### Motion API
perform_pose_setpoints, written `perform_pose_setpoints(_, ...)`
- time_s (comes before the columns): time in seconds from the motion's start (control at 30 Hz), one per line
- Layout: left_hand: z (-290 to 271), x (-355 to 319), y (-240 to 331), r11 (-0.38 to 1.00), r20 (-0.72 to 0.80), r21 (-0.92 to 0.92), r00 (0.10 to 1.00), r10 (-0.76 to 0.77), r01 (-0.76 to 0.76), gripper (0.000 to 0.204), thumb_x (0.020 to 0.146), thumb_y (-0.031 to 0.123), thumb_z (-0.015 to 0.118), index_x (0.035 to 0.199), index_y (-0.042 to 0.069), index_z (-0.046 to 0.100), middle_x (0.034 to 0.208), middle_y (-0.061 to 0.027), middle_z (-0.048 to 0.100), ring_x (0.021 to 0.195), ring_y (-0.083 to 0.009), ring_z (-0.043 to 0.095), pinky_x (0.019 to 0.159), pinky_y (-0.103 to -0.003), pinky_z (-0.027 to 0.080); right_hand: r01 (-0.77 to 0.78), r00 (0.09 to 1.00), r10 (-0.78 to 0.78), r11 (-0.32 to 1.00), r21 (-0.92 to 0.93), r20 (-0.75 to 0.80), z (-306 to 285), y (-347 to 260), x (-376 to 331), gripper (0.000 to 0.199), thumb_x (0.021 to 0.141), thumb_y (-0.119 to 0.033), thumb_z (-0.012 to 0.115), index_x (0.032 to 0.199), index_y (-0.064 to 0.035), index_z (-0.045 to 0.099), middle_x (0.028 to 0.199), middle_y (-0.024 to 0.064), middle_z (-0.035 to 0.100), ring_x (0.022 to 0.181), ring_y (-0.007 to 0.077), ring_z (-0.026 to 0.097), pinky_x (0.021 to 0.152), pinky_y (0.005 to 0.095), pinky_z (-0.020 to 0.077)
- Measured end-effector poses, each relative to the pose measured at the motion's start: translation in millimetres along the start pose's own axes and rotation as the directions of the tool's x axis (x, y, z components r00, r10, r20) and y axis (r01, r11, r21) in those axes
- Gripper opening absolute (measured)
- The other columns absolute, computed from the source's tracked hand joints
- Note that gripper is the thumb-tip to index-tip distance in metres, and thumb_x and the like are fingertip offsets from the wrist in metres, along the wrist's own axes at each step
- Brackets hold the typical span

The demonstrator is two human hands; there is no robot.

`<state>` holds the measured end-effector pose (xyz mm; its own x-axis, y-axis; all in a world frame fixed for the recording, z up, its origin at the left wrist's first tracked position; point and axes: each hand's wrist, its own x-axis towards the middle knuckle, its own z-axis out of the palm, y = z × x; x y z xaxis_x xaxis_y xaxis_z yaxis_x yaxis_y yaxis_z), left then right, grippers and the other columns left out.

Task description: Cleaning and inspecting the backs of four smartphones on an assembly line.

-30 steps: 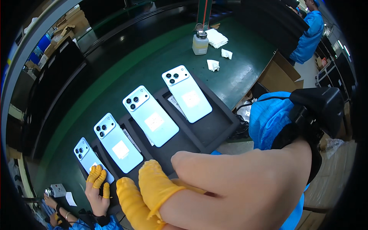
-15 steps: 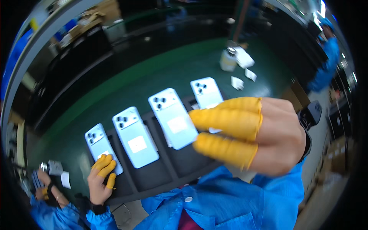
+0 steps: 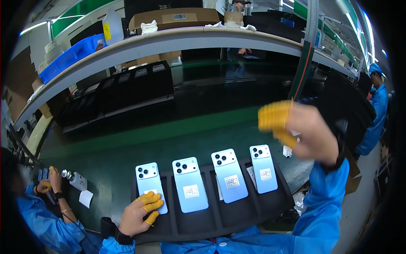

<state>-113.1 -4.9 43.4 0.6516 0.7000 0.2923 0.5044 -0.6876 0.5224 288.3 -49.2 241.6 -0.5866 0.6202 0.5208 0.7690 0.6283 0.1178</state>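
Several light-blue smartphones lie camera side up in the slots of a black foam tray point(image 3: 192, 222). My left hand point(image 3: 137, 213), with yellow finger cots, rests its fingers over the label of the leftmost phone point(image 3: 146, 180), thumb held apart. White labels show on the second phone point(image 3: 179, 180), the third phone point(image 3: 230, 167) and the rightmost phone point(image 3: 264, 158). My right hand point(image 3: 306, 129), also in yellow finger cots, is raised beyond the tray's right end, clear of the phones. Its fingers are bent and blurred, so anything between them cannot be made out.
White paper point(image 3: 288, 151) lies partly behind my right hand. At left, a person's hands point(image 3: 50, 184) work near a bottle with a metal top point(image 3: 77, 180). A shelf point(image 3: 190, 38) crosses above the green bench, with a dark tray stack point(image 3: 122, 91) beneath.
My right hand has moved away from the phones at the tray's right, up and to the right. My left hand stays on the leftmost phone. The view has tilted up, showing the shelf.
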Motion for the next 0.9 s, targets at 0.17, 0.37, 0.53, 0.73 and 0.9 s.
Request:
perform_pose_setpoints(0.17, 1, 8, -2, 0.999, 0.030, 0.037, 1.000, 0.008, -0.009, 0.033, 0.080, 0.014, 0.068, 0.113, 0.012, 0.069, 0.120, -0.0089, 0.063, 0.118, -0.0271, 0.056, 0.102, -0.038, 0.043, -0.071, 0.936, 0.018, 0.988, -0.138, -0.352, -17, 86, 84, 0.020, 0.084, -0.001, 0.059, 0.101, 0.0000, 0.068, 0.088, 0.0157, 0.067, 0.072, 0.0252, 0.064, 0.065, 0.0303, 0.0503)
perform_pose_setpoints(0.37, 1, 7, -7, 0.998, 0.033, 0.058, 0.999, 0.032, -0.034, 0.033, 0.080, 0.015, 0.069, 0.113, 0.012, 0.069, 0.121, -0.0079, 0.063, 0.119, -0.0267, 0.056, 0.100, -0.037, 0.045, -0.245, 0.927, 0.118, 0.910, -0.336, -0.355, -4, 183, 161, 0.025, 0.083, -0.002, 0.055, 0.103, -0.0014, 0.069, 0.092, 0.0211, 0.068, 0.082, 0.0343, 0.066, 0.080, 0.0368, 0.0532)
perform_pose_setpoints(0.53, 2, 10, -5, 0.998, 0.038, 0.047, 0.999, 0.029, -0.031, 0.031, 0.080, 0.012, 0.068, 0.111, 0.010, 0.069, 0.119, -0.0094, 0.064, 0.116, -0.0260, 0.057, 0.103, -0.038, 0.042, -0.297, 0.918, 0.148, 0.872, -0.389, -0.368, 10, 221, 193, 0.023, 0.082, -0.005, 0.059, 0.102, -0.0034, 0.069, 0.096, 0.0193, 0.068, 0.088, 0.0353, 0.065, 0.080, 0.0370, 0.0520)
perform_pose_setpoints(0.73, -1, 6, 0, 1.000, 0.042, 0.007, 0.999, 0.004, -0.005, 0.031, 0.080, 0.012, 0.068, 0.111, 0.010, 0.069, 0.120, -0.0093, 0.063, 0.118, -0.0274, 0.056, 0.104, -0.038, 0.042, -0.424, 0.903, 0.296, 0.725, -0.542, -0.311, -31, 246, 170, 0.024, 0.082, -0.010, 0.061, 0.104, -0.0047, 0.069, 0.096, 0.0194, 0.068, 0.091, 0.0327, 0.066, 0.082, 0.0377, 0.0526)
perform_pose_setpoints(0.9, -1, 6, -2, 1.000, 0.049, 0.016, 0.999, -0.001, 0.001, 0.030, 0.081, 0.012, 0.068, 0.111, 0.009, 0.069, 0.119, -0.0102, 0.064, 0.117, -0.0275, 0.057, 0.104, -0.040, 0.041, -0.498, 0.865, 0.386, 0.732, -0.464, -0.320, -32, 262, 150, 0.022, 0.082, -0.013, 0.061, 0.101, -0.0072, 0.071, 0.101, 0.0175, 0.068, 0.093, 0.0357, 0.065, 0.086, 0.0394, 0.0515)
